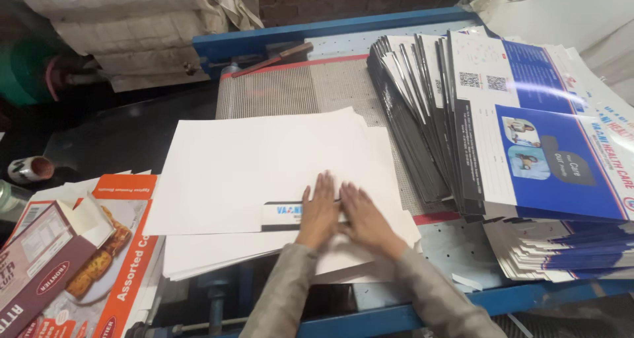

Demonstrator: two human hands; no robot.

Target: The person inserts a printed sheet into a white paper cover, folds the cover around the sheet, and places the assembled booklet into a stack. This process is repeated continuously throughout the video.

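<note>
both palms flat on the white sheet stack [264, 173]

my left hand [319, 209] and right hand [365, 218] lie open, gripping nothing, touching over the small printed card [282, 215] mid-surface; i'd press evenly, keeping edges square.

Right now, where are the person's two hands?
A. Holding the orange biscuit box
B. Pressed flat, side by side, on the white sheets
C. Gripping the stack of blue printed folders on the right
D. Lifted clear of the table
B: the left hand and right hand lie palm down, touching each other, on the white sheets.
</note>
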